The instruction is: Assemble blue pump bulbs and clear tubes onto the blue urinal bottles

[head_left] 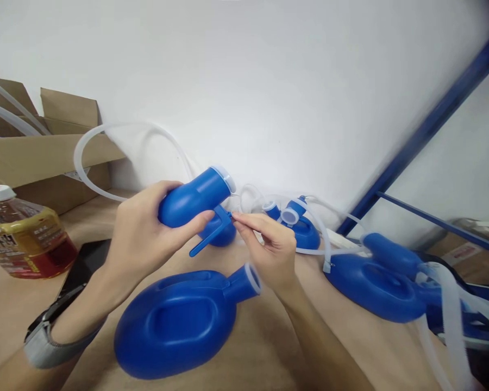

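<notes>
My left hand [146, 228] is wrapped round a blue plastic urinal cup [191, 195] with a translucent white lid on its mouth, tilted up to the right. An angled blue handle [212, 236] sticks out below the cup. At the corner of that handle, the thumb and forefinger of my right hand [269, 244] pinch at a tiny blue piece, mostly hidden by the fingertips. A thin pale strand runs from the lid toward them. Below both hands lies a blue urinal bottle [179, 323] on its side, a white ring on its neck pointing right.
More blue urinal bottles [370, 282] with clear hoses [326, 233] lie at the right and back. On the left are a cardboard box [32, 155], a bottle of amber liquid [24, 239] and a dark phone-like slab [87, 263]. A blue metal post [424, 125] slants at right.
</notes>
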A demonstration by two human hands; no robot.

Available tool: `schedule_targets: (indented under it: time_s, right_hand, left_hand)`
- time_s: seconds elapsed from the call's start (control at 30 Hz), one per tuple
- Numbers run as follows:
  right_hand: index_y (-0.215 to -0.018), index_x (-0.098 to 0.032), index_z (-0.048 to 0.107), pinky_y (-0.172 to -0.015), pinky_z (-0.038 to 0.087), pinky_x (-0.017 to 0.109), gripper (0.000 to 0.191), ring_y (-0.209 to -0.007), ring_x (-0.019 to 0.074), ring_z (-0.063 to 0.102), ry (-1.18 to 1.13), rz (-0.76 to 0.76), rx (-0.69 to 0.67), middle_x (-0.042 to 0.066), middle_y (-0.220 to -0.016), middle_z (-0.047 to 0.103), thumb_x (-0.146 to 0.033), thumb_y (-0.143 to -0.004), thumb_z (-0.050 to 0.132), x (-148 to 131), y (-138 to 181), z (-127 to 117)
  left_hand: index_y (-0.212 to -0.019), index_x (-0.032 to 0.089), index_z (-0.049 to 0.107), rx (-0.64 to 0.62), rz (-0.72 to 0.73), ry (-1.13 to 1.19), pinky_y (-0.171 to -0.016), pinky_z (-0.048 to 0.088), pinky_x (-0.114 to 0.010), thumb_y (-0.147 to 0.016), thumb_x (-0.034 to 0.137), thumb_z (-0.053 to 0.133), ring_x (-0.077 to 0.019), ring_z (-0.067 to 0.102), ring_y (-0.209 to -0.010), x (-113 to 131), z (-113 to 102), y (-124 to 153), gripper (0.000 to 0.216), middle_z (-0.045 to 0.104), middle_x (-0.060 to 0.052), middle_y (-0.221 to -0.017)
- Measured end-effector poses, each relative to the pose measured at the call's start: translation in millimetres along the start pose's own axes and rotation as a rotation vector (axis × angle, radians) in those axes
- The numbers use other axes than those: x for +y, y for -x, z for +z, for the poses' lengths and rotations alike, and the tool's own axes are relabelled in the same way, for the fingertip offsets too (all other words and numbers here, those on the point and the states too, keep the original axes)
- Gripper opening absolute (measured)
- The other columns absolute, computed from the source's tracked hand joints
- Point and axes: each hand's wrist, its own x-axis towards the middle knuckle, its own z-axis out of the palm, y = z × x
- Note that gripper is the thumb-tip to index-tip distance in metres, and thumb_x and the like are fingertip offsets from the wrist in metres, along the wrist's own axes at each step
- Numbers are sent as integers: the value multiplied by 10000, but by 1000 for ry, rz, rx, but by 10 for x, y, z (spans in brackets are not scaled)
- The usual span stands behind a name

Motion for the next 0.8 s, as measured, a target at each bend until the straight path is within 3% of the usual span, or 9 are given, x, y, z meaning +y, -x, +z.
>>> schedule_targets:
  time_s: [0.23, 0.37, 0.5, 0.67, 0.8]
  right_hand:
    - [-1145, -275, 828, -900, 683, 327, 289, -977, 193, 818, 19, 18, -34, 20, -1112, 844, -102, -974, 671, 43, 22, 13]
    - [-1210, -284, 808, -879, 694, 334, 303, -968, 198, 821, 5, 108, -65, 18, -1116, 843, -145, -991, 652, 69, 58, 35]
    - [-1252, -271, 790, -981, 665, 340, 341, -1077, 203, 804, 5, 25, -93, 23, -1174, 829, -113, -991, 638, 63, 80, 48]
    - [-1295, -225, 764, -1037, 628, 361, 360, -1147, 221, 781, 88, -74, -307, 57, -1225, 814, -134, -969, 643, 105, 5, -64]
    - [-1080, -235, 836, -948, 632, 373, 220, -1063, 239, 797, 167, 166, -494, 45, -1106, 845, -289, -1008, 636, 362, -98, -301]
  left_hand:
    - [-1062, 233, 716, -50, -50, 13, -755, 531, -354, -801, 734, 690, -255, 705, -807, -21, 54, 6, 566, 764, -32, -907]
    - [-1040, 236, 725, -46, -60, 37, -726, 519, -347, -804, 742, 675, -244, 696, -774, -16, 63, 3, 561, 761, -21, -873]
    - [-1045, 236, 736, -38, -48, 15, -729, 506, -346, -807, 748, 666, -249, 707, -786, -27, 67, 6, 569, 771, -20, -878]
    - [-1116, 232, 723, -105, -2, -22, -763, 508, -361, -835, 746, 647, -290, 731, -878, -121, 129, -22, 591, 790, -63, -991]
    - [-1062, 229, 720, -284, 24, -239, -685, 466, -383, -842, 809, 556, -354, 716, -900, -343, 212, -109, 641, 780, -129, -1022]
